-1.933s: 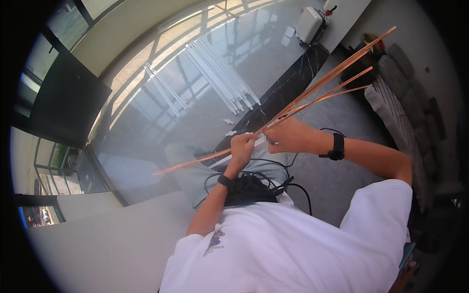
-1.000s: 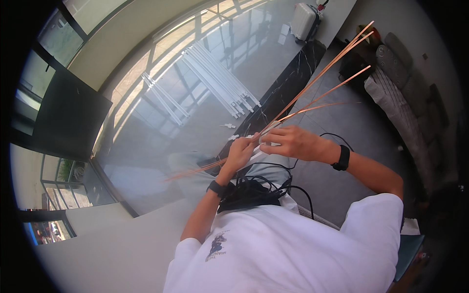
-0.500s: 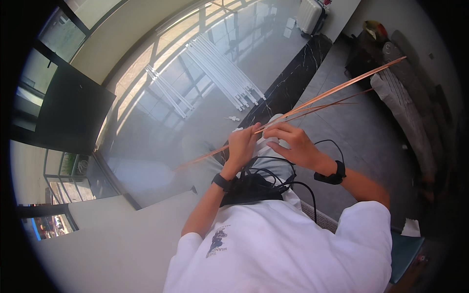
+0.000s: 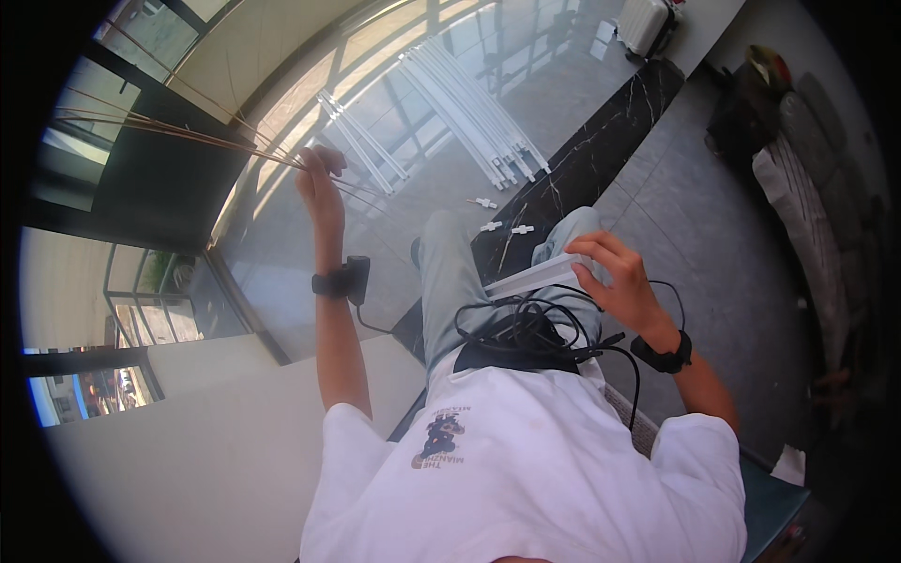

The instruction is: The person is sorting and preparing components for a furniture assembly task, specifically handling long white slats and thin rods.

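My left hand is raised out to the left, its fingers closed around a loose bundle of thin copper-coloured rods. They fan out toward the far left, and their short ends stick out to the right of the hand. Over my right thigh, my right hand has its thumb and fingers on the end of a white plastic channel strip. This strip slants across my lap. Black cables lie tangled just below it, partly covering its lower edge.
White tubes lie side by side on the glossy floor, with a smaller group of thin tubes left of them. Small white connectors lie near a black marble strip. A pale suitcase stands far off.
My left hand has swung far left and up with the copper rods, away from my right hand. My right hand has shifted slightly right; the white strip on my lap now shows more fully.
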Tool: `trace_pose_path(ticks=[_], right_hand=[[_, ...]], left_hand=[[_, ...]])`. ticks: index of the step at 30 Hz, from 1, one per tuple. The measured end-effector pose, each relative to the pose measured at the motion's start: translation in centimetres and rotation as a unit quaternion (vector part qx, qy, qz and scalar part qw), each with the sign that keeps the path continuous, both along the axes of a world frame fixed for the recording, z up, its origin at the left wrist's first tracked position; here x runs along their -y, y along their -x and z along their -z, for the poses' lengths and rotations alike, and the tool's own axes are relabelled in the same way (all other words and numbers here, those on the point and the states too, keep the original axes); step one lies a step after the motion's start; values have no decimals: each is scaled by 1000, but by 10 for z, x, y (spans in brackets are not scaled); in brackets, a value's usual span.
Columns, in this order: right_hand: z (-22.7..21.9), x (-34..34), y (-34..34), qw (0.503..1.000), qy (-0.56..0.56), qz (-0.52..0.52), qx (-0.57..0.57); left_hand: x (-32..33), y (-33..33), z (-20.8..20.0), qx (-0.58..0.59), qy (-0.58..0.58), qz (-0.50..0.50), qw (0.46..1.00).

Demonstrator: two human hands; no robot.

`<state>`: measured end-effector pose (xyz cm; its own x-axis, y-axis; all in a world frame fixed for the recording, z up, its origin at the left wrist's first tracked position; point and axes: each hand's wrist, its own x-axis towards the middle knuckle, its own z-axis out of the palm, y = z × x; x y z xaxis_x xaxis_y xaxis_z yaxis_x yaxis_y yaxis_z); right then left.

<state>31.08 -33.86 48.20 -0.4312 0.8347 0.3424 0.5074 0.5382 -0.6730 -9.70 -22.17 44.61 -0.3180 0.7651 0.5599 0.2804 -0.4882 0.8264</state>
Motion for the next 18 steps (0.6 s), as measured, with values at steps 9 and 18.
trace_pose_path(ticks=[9, 18], right_hand=[[1, 2, -3, 1000, 10, -3, -13], [-3, 6, -7, 998, 57, 10, -30]], left_hand=[[5, 31, -38, 138, -60, 38, 988], [42, -81, 11, 168, 72, 142, 973]])
